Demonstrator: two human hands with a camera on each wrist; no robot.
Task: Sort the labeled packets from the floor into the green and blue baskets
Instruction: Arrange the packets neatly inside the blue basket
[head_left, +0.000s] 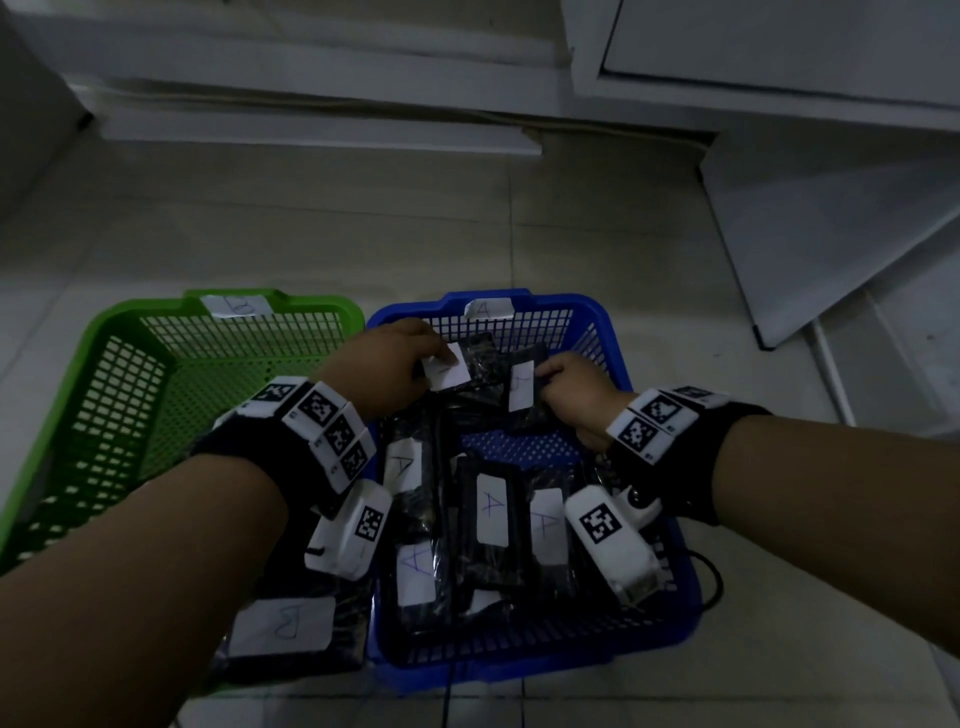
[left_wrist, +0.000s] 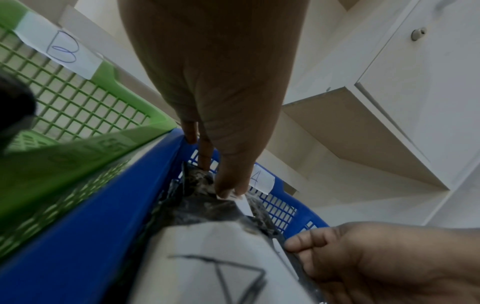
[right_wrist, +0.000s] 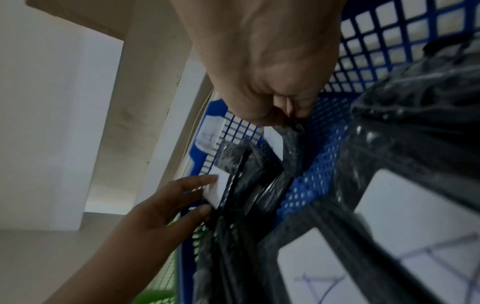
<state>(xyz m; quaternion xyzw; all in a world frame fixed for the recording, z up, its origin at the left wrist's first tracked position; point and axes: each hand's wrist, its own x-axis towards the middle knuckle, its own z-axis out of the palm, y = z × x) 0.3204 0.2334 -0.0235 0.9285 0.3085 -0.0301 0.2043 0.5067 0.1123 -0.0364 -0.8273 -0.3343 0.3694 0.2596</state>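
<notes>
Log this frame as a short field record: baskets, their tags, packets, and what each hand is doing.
green basket: tagged B, one B packet at its near end
blue basket: tagged A, several dark packets inside, four show A labels
left hand: over the blue basket, pinching a packet at its white label
right hand: in the blue basket, gripping another packet; label letter unclear
floor: pale tiles

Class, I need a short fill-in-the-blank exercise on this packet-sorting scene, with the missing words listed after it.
1. The paper label on the green basket shows the letter ____.
2. Both hands reach into the ____ basket.
3. The left hand and the right hand each grip a black ____.
4. The packet at the green basket's near end is marked ____.

Missing words: B; blue; packet; B
</notes>
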